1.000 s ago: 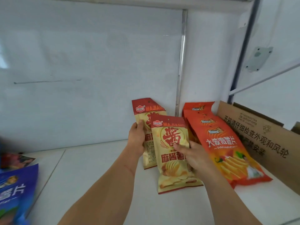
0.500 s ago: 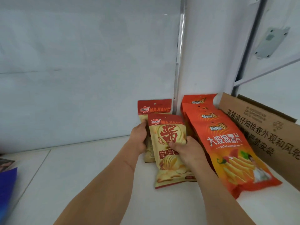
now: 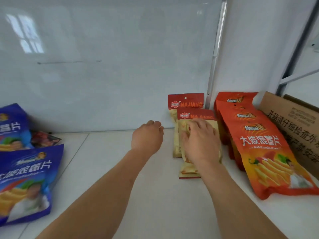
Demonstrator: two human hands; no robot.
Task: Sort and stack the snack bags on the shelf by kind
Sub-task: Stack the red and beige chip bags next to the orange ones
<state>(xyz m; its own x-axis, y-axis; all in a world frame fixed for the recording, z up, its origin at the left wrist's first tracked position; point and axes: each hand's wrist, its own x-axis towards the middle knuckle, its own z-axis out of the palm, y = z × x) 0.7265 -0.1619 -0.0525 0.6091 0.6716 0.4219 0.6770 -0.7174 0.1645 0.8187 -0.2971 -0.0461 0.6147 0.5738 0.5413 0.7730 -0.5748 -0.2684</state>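
Two yellow-and-red Majiang snack bags lie overlapped on the white shelf, the front one (image 3: 195,116) on top of the rear one (image 3: 185,100), which leans against the back wall. My right hand (image 3: 200,142) rests flat on the front bag with its fingers spread. My left hand (image 3: 147,138) hovers just left of the bags, loosely curled and holding nothing. To the right lies a stack of orange chip bags (image 3: 265,152). Blue chip bags (image 3: 25,183) lie at the far left, another blue bag (image 3: 12,126) behind them.
A brown cardboard box (image 3: 293,125) with printed text stands at the far right against the orange bags. A small dark red packet (image 3: 44,138) lies between the blue bags. A metal upright (image 3: 214,66) runs down the white back wall behind the Majiang bags.
Both hands have set the Majiang bags down on the shelf. My left hand has let go and pulled left; my right hand now lies flat on the front bag. The view has swung left, showing the blue bags.
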